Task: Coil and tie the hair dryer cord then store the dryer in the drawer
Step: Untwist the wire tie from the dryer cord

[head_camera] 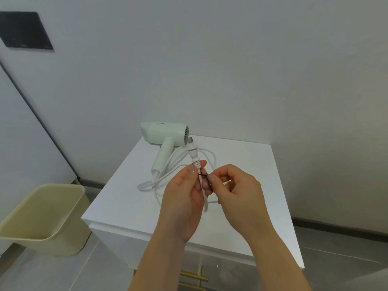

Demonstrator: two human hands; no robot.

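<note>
A pale green hair dryer (pixel 165 135) lies on the white cabinet top (pixel 241 164), nozzle to the left. Its white cord (pixel 172 164) loops loosely on the top between the dryer and my hands. My left hand (pixel 182 196) holds the cord just below the white plug (pixel 192 152), which points up and away. My right hand (pixel 235 185) pinches a thin black tie (pixel 206 179) that wraps the cord at the left thumb. The rest of the tie is hidden behind my fingers.
A beige waste bin (pixel 48 217) stands on the floor left of the cabinet. Gold drawer handles (pixel 195 278) show on the cabinet front below my arms. Grey walls close in behind and to the right. A dark panel (pixel 25 30) hangs on the wall upper left.
</note>
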